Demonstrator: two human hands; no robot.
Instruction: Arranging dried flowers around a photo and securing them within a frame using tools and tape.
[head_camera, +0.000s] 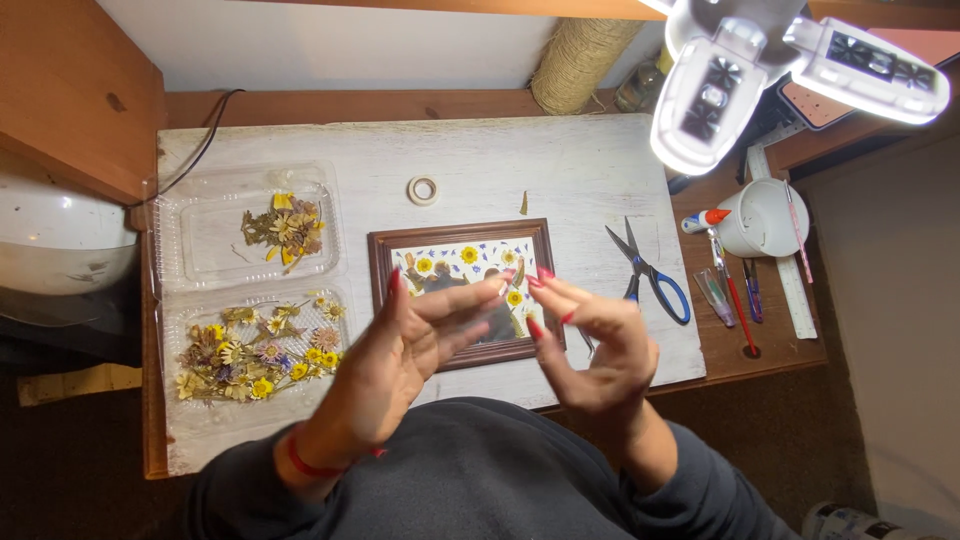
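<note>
A brown wooden picture frame (460, 236) lies flat on the white board, with pressed yellow and blue flowers under its glass. My left hand (405, 350) hovers over the frame's lower left, fingers stretched out toward the right. Over the frame's lower right corner is my right hand (600, 345), fingers curled, red nails showing. The fingertips of both hands nearly meet above the frame. I cannot tell whether something small is pinched between them. The hands hide the lower part of the frame.
A clear plastic clamshell tray (200, 250) at left holds dried flowers (283, 226) in both halves. A small tape roll (423, 190) lies behind the frame. Blue-handled scissors (652, 275), a white cup (765, 215), glue bottle, pens and ruler sit at right. A lamp (760, 70) hangs above.
</note>
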